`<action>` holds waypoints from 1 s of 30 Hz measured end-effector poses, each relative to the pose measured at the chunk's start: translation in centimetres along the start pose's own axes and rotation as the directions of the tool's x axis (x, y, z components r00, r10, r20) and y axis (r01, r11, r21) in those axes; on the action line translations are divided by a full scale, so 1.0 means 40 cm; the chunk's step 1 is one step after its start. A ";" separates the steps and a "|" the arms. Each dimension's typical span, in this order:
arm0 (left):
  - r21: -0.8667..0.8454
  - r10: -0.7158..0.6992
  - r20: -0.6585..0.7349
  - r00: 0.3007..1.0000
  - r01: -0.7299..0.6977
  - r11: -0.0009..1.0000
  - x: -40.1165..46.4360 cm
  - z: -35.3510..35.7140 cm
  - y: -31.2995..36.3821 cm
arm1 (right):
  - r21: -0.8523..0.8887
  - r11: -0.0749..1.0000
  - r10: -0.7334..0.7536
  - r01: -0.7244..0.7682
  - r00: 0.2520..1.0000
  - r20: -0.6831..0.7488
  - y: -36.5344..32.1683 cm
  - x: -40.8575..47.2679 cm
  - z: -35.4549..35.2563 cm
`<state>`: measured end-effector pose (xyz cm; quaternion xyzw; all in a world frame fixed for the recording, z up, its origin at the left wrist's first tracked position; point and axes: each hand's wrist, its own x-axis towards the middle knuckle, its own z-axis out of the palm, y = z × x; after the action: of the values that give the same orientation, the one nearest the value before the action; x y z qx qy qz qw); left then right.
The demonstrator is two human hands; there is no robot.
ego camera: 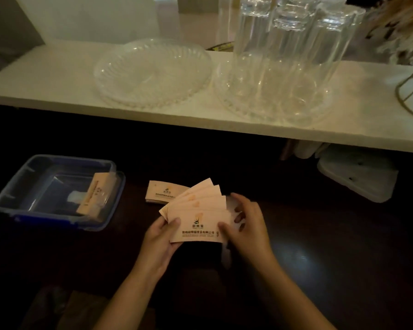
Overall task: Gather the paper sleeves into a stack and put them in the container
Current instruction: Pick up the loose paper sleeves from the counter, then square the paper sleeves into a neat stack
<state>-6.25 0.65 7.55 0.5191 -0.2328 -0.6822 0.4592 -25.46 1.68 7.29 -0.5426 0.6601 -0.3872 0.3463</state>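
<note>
Both hands hold a fanned bunch of pale orange paper sleeves (pixel 198 210) above the dark counter. My left hand (pixel 161 236) pinches its left end with the thumb on top. My right hand (pixel 246 222) grips the right end, fingers curled behind the fan. A second small stack of sleeves (pixel 161 192) lies flat on the counter just behind the fan. To the left sits a blue-rimmed clear plastic container (pixel 14 194); inside it a stack of sleeves (pixel 96 195) leans against the right wall.
A white shelf (pixel 57 84) runs across above the counter, carrying two clear glass plates (pixel 150 72), the right one holding upturned glasses (pixel 293 44). A wire stand (pixel 408 91) is at the right edge. A white lid-like object (pixel 358 177) lies under the shelf.
</note>
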 end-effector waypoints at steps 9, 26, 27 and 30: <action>0.062 -0.054 -0.054 0.997 0.057 0.996 0.085 -0.185 0.083 | 0.519 0.754 0.237 -0.403 0.903 0.357 -0.052 0.068 0.203; 0.746 0.298 -0.059 0.953 -0.156 0.648 0.344 -0.206 0.091 | 0.177 0.841 0.517 -0.512 0.856 0.018 -0.048 0.200 0.329; 0.762 0.322 -0.053 0.945 -0.170 0.625 0.350 -0.213 0.085 | 0.173 0.839 0.520 -0.515 0.854 0.018 -0.044 0.203 0.331; 0.745 0.298 -0.093 0.950 -0.132 0.654 0.362 -0.226 0.074 | 0.154 0.829 0.537 -0.538 0.842 0.049 -0.034 0.213 0.334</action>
<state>2.68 -11.90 -0.44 0.6952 -0.4962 -0.4149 0.3136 -14.61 -8.68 2.04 -0.3058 0.7517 -0.3255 0.4853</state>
